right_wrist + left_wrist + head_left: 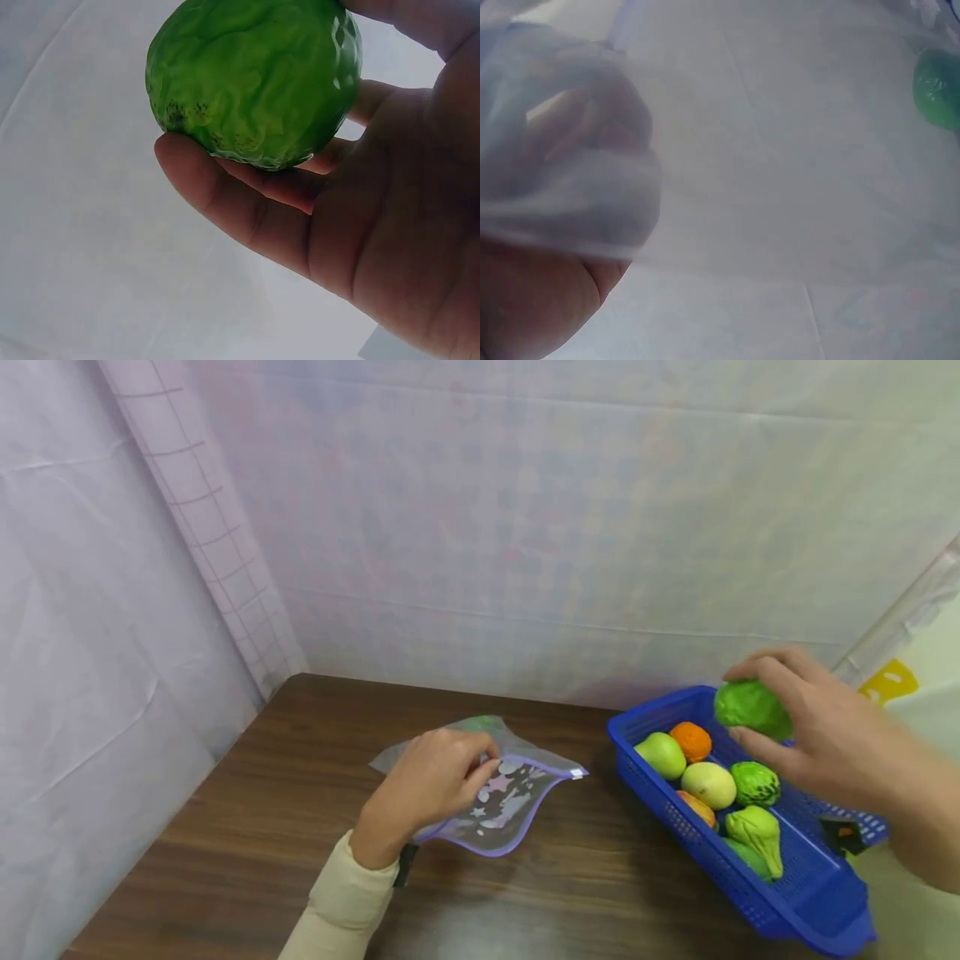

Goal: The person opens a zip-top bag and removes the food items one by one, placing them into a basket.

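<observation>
My left hand point(442, 772) pinches the mouth edge of a clear zip bag point(525, 793) with a purple rim, white slider and star prints. Something green point(483, 723) shows through the far end of the bag, and in the left wrist view a glossy green piece point(937, 90) appears through the film. My right hand point(832, 718) grips a wrinkled green fruit point(750, 706) between thumb and fingers, above the blue basket point(667, 818). Dark specks mark the fruit's skin in the right wrist view.
Inside the basket are an orange fruit point(690, 742), a green apple-like fruit point(662, 755), a pale yellow fruit point(708, 785), a dark-speckled green fruit point(756, 783) and several others. The wooden table point(300, 793) meets a cloth-covered wall point(525, 568). A yellow piece point(889, 682) is at the right.
</observation>
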### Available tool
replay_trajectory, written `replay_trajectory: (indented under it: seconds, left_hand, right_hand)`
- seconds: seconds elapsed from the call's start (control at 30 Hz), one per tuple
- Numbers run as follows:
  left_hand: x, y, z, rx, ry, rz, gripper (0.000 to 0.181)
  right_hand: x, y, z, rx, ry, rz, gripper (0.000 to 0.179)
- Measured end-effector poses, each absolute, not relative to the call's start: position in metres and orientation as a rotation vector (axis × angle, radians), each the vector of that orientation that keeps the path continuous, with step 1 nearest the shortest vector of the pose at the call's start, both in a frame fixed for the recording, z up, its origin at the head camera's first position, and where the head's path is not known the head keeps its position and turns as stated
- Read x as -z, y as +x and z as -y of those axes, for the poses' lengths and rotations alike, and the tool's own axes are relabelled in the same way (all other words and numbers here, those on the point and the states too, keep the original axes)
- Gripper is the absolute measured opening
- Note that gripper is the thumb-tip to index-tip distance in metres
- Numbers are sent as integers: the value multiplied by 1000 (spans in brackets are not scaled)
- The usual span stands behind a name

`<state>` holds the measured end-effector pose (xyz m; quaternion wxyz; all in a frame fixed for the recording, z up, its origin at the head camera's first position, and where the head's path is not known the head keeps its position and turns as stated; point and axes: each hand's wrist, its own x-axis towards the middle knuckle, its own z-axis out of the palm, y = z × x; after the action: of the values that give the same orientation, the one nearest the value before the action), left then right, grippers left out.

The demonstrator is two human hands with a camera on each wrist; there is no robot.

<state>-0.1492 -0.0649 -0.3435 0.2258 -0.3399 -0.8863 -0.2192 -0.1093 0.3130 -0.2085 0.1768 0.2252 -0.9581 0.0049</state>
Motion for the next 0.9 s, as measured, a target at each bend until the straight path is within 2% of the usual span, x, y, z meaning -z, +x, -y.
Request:
replay_trajectory:
  seconds: [0.33, 0.9]
  left_hand:
    - [343, -149, 64, 599, -945, 2452, 7]
    - [344, -151, 63, 616, -936, 2461, 7]
  right_hand:
    - [225, -126, -362, -22, 385, 2889, 52]
    - [271, -186, -452, -20, 354, 3173, 45]
